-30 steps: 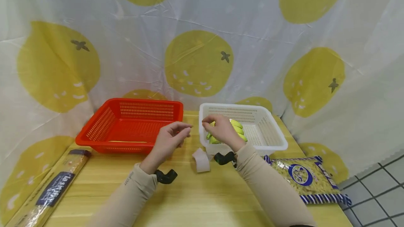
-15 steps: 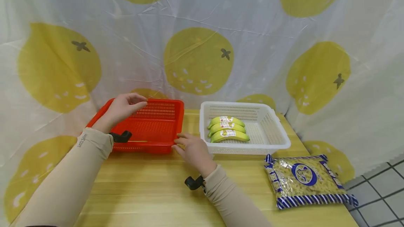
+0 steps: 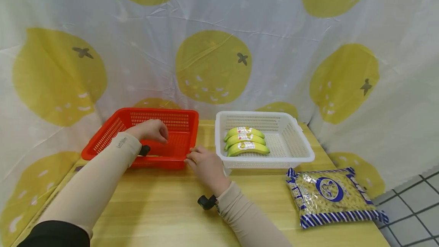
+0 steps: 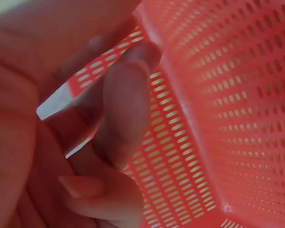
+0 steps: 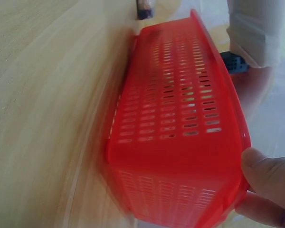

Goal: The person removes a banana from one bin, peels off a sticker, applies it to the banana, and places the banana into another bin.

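Note:
My left hand [image 3: 152, 130] hangs down inside the red plastic basket [image 3: 181, 117], its fingers loosely bent. No held thing shows between them in the left wrist view, though white patches of something unclear appear behind the fingers. A thin yellowish strip [image 3: 154, 156] shows low in the basket; the front wall hides most of it. At the basket's front right corner, my right hand [image 3: 207, 167] pinches the rim, thumb on the outer side in the right wrist view. Three yellow-green bananas [image 3: 248, 147] with labels lie in the white basket [image 3: 295, 159] to the right.
A clear bag of pasta [image 3: 334, 193] with blue-striped ends lies at the table's right. Behind my left forearm, the dark end of a long packet [image 3: 79, 168] peeks out. A lemon-print curtain [image 3: 267, 29] hangs behind the baskets. The wooden table [image 3: 164, 212] fills the front.
My left hand moved left from mid-table, then down into the red basket. My right hand left the white basket's side and took hold of the red basket's corner.

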`<control>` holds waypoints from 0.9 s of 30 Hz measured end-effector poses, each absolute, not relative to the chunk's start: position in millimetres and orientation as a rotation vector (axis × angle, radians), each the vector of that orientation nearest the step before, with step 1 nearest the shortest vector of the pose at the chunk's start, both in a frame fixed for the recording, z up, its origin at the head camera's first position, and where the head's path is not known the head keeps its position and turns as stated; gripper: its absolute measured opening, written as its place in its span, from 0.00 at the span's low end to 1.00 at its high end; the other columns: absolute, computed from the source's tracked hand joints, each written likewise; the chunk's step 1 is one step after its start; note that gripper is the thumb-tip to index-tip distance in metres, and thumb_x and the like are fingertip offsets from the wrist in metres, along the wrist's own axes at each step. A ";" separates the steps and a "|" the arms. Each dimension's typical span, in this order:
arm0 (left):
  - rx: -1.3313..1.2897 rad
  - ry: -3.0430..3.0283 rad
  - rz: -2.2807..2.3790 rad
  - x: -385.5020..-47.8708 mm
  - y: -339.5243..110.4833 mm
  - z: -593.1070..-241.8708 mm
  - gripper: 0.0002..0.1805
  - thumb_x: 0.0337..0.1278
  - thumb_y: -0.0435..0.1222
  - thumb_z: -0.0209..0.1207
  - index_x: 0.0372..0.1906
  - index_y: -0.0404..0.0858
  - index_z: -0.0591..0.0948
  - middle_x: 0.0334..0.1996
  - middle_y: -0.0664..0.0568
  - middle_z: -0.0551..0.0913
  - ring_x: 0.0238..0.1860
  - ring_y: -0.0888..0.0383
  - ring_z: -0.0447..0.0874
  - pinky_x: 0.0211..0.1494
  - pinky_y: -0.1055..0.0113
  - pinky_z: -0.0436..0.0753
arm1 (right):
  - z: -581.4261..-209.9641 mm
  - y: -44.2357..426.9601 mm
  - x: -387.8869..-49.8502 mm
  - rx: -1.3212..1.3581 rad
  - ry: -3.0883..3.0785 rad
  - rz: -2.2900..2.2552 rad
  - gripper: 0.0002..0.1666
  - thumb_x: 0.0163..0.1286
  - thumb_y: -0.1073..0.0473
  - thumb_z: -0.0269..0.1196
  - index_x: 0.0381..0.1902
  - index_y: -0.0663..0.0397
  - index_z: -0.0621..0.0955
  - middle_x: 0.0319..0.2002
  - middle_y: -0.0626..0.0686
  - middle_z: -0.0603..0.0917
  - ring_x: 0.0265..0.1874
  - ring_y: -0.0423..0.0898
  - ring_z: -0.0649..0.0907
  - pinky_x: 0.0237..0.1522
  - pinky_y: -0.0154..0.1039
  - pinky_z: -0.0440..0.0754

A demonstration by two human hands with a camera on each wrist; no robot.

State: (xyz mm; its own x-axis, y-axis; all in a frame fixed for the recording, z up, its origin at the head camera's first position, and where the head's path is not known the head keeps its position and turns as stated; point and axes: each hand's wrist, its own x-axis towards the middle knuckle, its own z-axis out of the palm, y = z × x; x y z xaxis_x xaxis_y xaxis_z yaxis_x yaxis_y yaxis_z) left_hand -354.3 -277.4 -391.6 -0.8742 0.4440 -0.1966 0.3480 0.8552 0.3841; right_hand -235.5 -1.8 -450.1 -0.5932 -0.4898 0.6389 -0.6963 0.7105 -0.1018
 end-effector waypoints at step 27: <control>0.432 2.482 0.411 -346.4 -291.3 -384.8 0.24 0.51 0.42 0.77 0.53 0.39 0.86 0.44 0.50 0.86 0.45 0.53 0.80 0.51 0.57 0.82 | -448.8 -2.9 -233.5 0.826 -2.403 0.451 0.09 0.69 0.47 0.71 0.41 0.42 0.91 0.44 0.42 0.87 0.40 0.36 0.88 0.37 0.30 0.85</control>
